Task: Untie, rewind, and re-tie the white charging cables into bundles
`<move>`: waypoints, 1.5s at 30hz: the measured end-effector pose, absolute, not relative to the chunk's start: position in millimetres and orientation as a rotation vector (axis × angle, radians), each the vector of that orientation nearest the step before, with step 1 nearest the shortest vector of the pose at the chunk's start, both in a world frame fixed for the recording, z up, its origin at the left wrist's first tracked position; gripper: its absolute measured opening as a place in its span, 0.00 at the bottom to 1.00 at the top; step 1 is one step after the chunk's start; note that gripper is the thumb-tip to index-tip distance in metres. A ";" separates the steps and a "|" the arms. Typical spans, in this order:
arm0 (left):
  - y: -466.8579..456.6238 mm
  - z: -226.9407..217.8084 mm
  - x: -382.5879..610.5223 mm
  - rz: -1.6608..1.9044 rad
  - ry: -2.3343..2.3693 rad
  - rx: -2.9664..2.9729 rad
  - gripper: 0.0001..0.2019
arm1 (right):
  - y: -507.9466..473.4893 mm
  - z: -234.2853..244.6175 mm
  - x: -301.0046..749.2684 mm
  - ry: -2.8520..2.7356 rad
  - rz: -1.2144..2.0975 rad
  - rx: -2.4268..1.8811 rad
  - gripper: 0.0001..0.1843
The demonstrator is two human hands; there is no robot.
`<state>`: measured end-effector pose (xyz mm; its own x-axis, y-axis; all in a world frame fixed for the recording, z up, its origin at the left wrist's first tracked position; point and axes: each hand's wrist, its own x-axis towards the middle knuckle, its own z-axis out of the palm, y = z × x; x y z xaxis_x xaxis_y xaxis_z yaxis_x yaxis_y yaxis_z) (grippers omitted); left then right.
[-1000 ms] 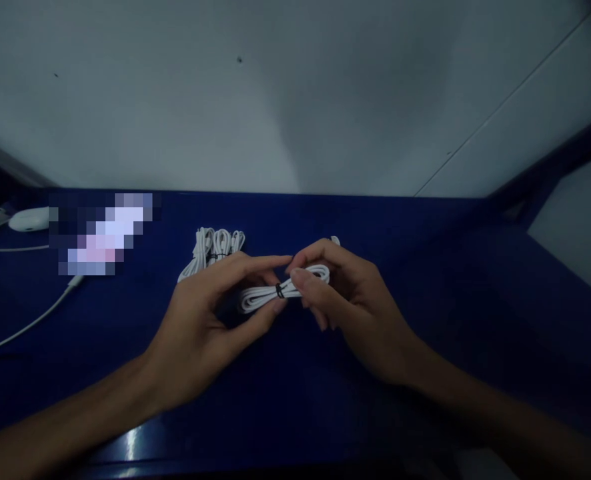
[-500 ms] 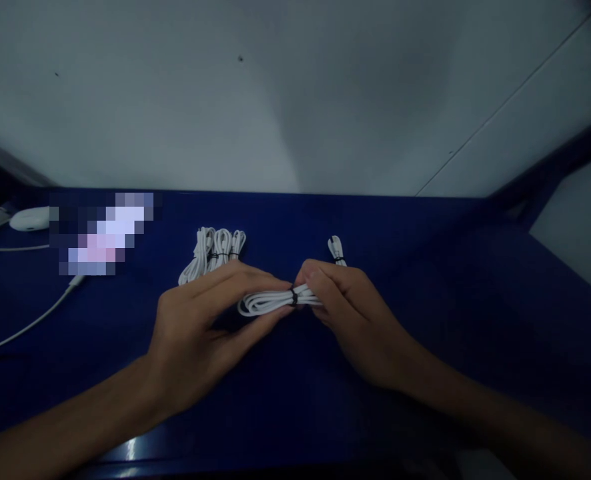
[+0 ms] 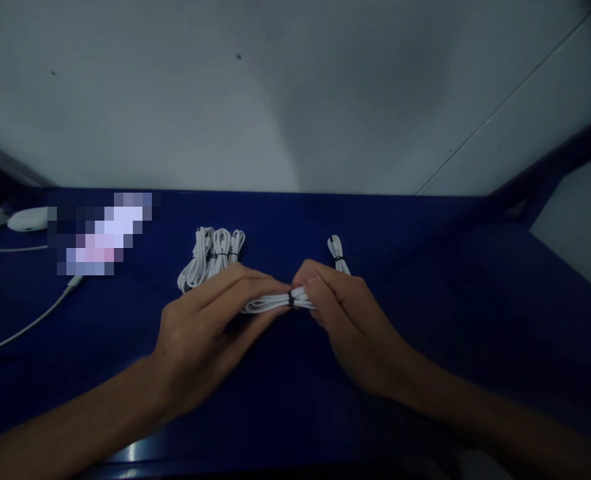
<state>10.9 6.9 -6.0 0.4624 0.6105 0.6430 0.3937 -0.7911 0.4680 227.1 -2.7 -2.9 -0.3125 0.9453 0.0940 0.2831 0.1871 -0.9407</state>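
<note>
A coiled white cable point(image 3: 270, 304) with a black tie round its middle is held between both hands, low over the dark blue table point(image 3: 425, 280). My left hand point(image 3: 203, 333) pinches its left half between thumb and fingers. My right hand point(image 3: 348, 320) is closed on its right half, which the fingers hide. Several tied white cable bundles point(image 3: 211, 257) lie side by side just beyond my left hand. One more tied bundle point(image 3: 337, 255) lies beyond my right hand.
A white wall point(image 3: 275, 100) rises behind the table. At the far left lie a white oval device point(image 3: 25, 219), a blurred patch point(image 3: 100, 233) and a loose white cord point(image 3: 30, 321) that runs toward the left edge. The table's front edge is near my forearms.
Both hands have closed tighter on the cable and sunk a little toward the table. My left fingers have folded over the coil. The bundle beyond my right hand has come into view.
</note>
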 end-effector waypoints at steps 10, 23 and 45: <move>5.6 0.0 12.9 1.272 0.818 2.504 0.14 | -6.5 -0.2 227.8 -1.671 1.295 -1.134 0.24; 2.7 -4.9 11.7 1.283 0.872 2.472 0.14 | -5.7 -4.6 224.9 -1.717 1.270 -1.168 0.24; 0.1 2.3 17.0 1.312 0.910 2.282 0.16 | -3.2 -7.5 222.1 -1.819 0.954 -1.188 0.24</move>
